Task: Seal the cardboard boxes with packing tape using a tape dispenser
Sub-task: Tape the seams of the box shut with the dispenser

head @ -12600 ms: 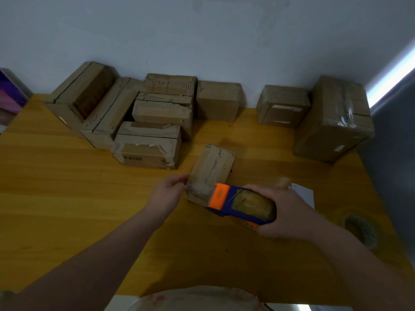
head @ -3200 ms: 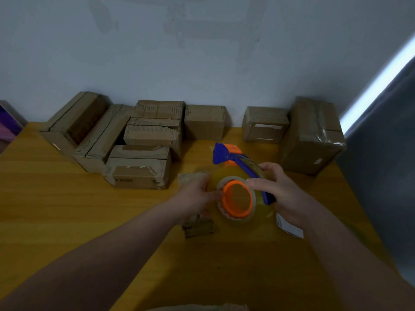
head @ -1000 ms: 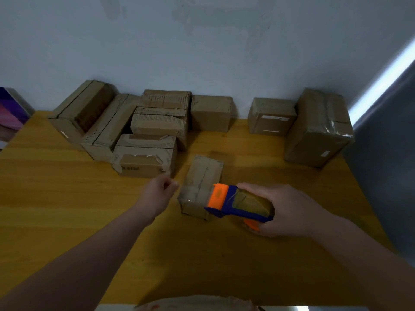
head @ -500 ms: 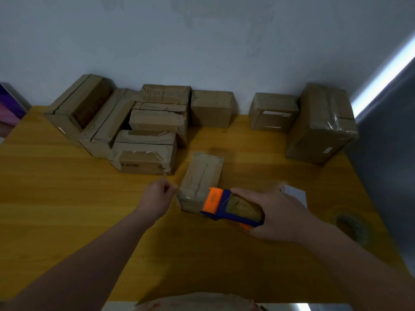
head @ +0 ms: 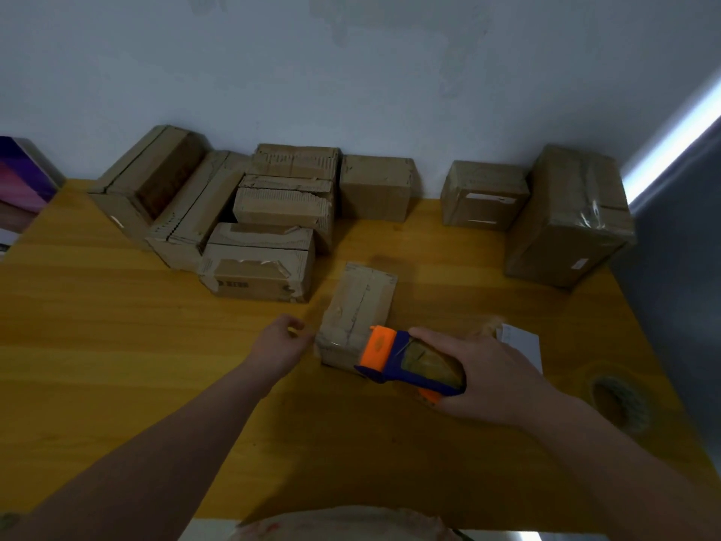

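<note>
A small cardboard box [head: 361, 302] lies in the middle of the wooden table [head: 117, 345], its taped top facing up. My right hand [head: 491, 374] grips a blue and orange tape dispenser [head: 405, 361] whose orange head rests against the box's near end. My left hand [head: 279, 345] hovers just left of the box's near corner with fingers loosely curled, holding nothing; whether it touches the box is unclear.
Several cardboard boxes [head: 265, 228] are stacked along the wall at the back left and centre. Two more boxes [head: 565, 216] stand at the back right. A white card [head: 522, 345] lies right of my right hand. A round cable hole [head: 620, 404] sits near the table's right edge.
The dispenser in my right hand has stayed at the box's near end, shifting only slightly. My left hand remains beside the box. The view has tilted a little.
</note>
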A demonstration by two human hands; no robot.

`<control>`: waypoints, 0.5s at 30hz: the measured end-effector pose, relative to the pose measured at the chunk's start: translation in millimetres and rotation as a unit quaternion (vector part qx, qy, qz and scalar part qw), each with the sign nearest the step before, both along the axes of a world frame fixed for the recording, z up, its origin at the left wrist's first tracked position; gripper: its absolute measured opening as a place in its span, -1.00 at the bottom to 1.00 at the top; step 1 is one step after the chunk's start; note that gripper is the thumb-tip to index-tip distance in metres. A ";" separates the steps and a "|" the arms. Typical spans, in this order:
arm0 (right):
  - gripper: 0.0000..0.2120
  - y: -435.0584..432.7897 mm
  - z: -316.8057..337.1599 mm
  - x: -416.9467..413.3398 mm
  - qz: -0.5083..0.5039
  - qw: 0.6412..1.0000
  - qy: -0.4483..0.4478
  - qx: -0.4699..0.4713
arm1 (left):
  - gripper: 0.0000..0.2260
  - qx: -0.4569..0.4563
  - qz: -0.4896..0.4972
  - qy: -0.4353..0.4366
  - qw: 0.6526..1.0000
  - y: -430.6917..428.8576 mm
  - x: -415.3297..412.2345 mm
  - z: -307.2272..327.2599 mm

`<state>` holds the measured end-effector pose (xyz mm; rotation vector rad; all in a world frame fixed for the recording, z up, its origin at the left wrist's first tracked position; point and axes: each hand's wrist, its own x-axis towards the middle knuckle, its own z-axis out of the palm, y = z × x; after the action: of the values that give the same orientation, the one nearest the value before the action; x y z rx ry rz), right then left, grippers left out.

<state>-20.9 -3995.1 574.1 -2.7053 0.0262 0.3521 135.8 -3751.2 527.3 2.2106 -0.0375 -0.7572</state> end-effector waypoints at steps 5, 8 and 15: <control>-0.15 1.6 -2.2 -0.4 -0.012 1.000 -0.001 0.025 | -0.68 -0.132 0.037 -0.044 0.990 -2.9 -15.0 4.6; -0.14 2.7 -3.1 -2.1 -0.021 0.999 -0.001 0.024 | -0.50 -0.136 -0.019 0.010 0.990 -2.5 -26.0 4.5; -0.14 4.2 -5.8 -5.7 -0.028 0.999 -0.012 0.038 | -0.22 0.084 -0.363 -0.302 0.878 -6.2 -38.1 2.4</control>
<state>-26.6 -3990.9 568.3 -2.6282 0.0798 0.2977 97.7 -3757.4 529.7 2.5204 -1.2068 -0.4075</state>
